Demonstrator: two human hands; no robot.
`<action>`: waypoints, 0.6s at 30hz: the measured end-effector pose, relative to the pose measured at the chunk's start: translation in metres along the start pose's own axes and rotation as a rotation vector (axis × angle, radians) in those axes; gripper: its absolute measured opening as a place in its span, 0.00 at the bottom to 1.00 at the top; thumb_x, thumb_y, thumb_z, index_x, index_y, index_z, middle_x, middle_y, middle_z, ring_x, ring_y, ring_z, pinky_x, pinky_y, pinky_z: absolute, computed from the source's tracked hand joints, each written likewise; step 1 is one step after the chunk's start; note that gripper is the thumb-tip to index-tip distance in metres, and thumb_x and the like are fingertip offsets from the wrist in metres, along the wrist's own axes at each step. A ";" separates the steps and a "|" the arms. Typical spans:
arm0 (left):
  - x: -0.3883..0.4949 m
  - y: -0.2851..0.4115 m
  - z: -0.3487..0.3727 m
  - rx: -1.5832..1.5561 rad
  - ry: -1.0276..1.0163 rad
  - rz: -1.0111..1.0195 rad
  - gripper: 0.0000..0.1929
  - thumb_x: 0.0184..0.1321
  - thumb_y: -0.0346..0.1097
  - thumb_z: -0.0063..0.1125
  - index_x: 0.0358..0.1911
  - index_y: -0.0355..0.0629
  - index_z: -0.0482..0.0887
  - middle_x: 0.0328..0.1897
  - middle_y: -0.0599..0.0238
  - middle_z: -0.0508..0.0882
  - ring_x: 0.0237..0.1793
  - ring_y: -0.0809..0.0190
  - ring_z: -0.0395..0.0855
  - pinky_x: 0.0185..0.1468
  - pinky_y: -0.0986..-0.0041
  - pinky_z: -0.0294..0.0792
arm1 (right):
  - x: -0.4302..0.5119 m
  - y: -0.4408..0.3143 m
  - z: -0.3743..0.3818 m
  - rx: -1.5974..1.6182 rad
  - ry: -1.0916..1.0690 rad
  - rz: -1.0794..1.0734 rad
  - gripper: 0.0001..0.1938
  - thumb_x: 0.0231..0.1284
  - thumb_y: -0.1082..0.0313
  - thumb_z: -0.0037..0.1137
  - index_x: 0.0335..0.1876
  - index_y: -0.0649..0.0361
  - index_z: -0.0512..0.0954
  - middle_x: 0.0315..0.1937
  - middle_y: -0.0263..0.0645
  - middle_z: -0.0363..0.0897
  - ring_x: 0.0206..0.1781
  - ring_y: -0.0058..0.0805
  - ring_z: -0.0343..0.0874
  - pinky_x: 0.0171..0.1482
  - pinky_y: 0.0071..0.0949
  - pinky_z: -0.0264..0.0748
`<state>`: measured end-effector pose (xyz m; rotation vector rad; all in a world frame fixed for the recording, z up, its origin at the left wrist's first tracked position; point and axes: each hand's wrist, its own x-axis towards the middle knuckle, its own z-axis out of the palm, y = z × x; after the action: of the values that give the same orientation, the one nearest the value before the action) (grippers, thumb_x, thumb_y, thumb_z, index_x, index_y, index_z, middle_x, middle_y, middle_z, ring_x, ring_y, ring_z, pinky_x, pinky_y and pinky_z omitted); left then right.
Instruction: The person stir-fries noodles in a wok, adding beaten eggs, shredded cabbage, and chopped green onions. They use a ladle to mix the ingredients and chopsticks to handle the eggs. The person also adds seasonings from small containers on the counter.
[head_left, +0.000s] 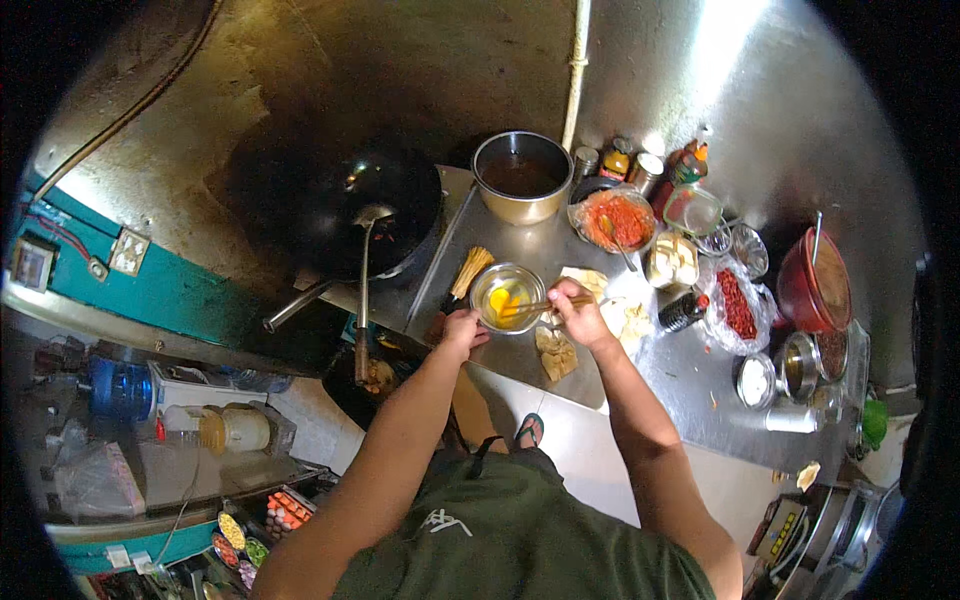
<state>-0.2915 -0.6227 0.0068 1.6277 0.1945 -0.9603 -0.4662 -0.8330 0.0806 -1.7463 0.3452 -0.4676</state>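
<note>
A small metal bowl (508, 279) with raw egg, yellow yolk showing, stands at the front edge of the steel counter. My left hand (464, 331) holds the bowl's lower left rim. In my right hand (576, 305) is a pair of wooden chopsticks (536, 307), their tips down in the egg (501, 302). A bamboo brush (472, 268) lies just behind the bowl on the left. Crumpled brown paper (556, 354) lies below my right hand.
Left is a black wok (315, 217) with a long-handled ladle (364, 300) in it. Behind the bowl stands a deep pot (523, 204). To the right are a bowl of red sauce (616, 220), a dark bottle (681, 313), a bag of dried red chillies (736, 304) and a red tub (799, 281).
</note>
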 end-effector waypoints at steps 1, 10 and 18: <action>0.002 0.009 0.005 0.088 0.002 -0.017 0.19 0.75 0.40 0.54 0.62 0.37 0.75 0.53 0.53 0.85 0.47 0.51 0.89 0.44 0.61 0.85 | -0.002 0.002 0.002 0.185 0.175 0.004 0.14 0.75 0.60 0.57 0.33 0.62 0.76 0.30 0.33 0.76 0.34 0.23 0.72 0.40 0.28 0.71; -0.013 0.050 -0.016 0.105 -0.137 0.066 0.12 0.64 0.31 0.64 0.47 0.42 0.76 0.39 0.56 0.85 0.31 0.51 0.91 0.29 0.64 0.83 | -0.017 0.010 -0.016 0.199 0.175 0.023 0.11 0.76 0.62 0.56 0.36 0.58 0.75 0.29 0.30 0.76 0.33 0.19 0.73 0.40 0.24 0.73; -0.046 0.112 -0.066 0.166 -0.265 0.124 0.16 0.61 0.30 0.69 0.49 0.38 0.76 0.40 0.54 0.86 0.30 0.52 0.90 0.27 0.68 0.81 | 0.005 -0.040 -0.007 0.425 0.282 0.003 0.13 0.76 0.61 0.56 0.35 0.61 0.75 0.29 0.35 0.80 0.29 0.24 0.80 0.33 0.25 0.79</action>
<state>-0.2234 -0.5825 0.1196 1.6223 -0.1696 -1.1078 -0.4663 -0.8320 0.1215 -1.2691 0.4141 -0.7314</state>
